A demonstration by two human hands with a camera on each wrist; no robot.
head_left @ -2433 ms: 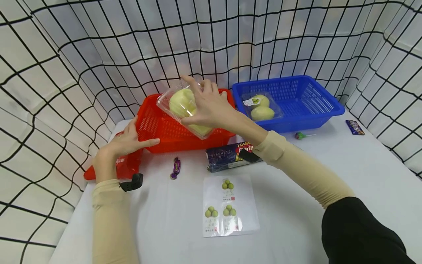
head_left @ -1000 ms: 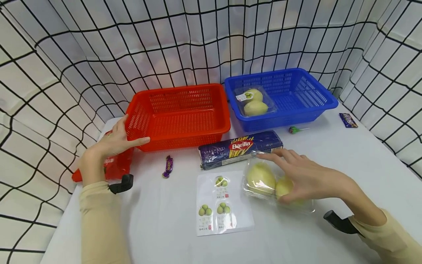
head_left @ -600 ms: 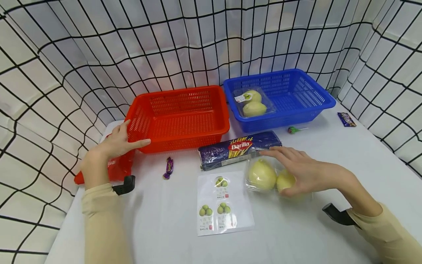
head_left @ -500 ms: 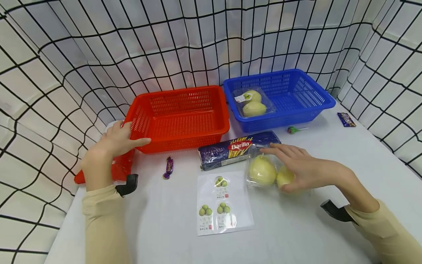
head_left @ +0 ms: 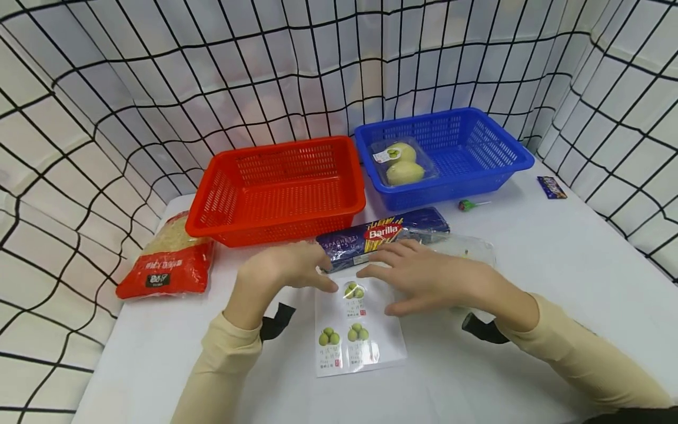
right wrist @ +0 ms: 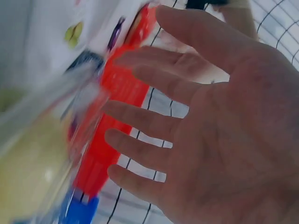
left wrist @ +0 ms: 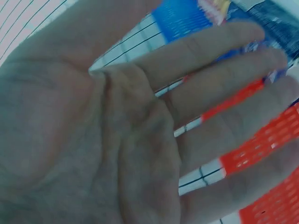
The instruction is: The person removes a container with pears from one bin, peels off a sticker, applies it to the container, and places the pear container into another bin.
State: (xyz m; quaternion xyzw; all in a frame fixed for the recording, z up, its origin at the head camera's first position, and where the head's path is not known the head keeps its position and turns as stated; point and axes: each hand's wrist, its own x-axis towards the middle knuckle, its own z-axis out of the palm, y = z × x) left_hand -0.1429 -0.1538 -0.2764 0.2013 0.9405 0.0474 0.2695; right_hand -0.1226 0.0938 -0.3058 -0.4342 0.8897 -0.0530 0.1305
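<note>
1. Your left hand (head_left: 283, 270) hovers over the top left corner of the sticker sheet (head_left: 359, 330), fingers straight and loosely spread, holding nothing; the left wrist view shows the flat palm and splayed fingers (left wrist: 219, 84).
2. Your right hand (head_left: 429, 277) is spread above the sheet's top right corner, fingers extended and apart, with nothing in its grasp; the right wrist view agrees (right wrist: 224, 135). Whether either hand touches the paper cannot be told.
3. The sticker sheet lies flat on the white table (head_left: 556, 282) between your forearms, with three green-fruit stickers on it.
4. Just behind your right hand sits the clear clamshell of pears (head_left: 461, 247), mostly hidden by that hand. It lies close to the sheet's right side.
5. The spaghetti packet (head_left: 381, 232) lies crosswise right behind both sets of fingertips, between the sheet and the baskets.
6. Further back stand the red basket (head_left: 278, 188) and the blue basket (head_left: 445, 153), the blue one holding a second pear pack (head_left: 402, 164).
7. Well off to your left lies a red bag (head_left: 166, 259); to the right are a lollipop (head_left: 468, 205) and a small wrapped bar (head_left: 551, 187).
</note>
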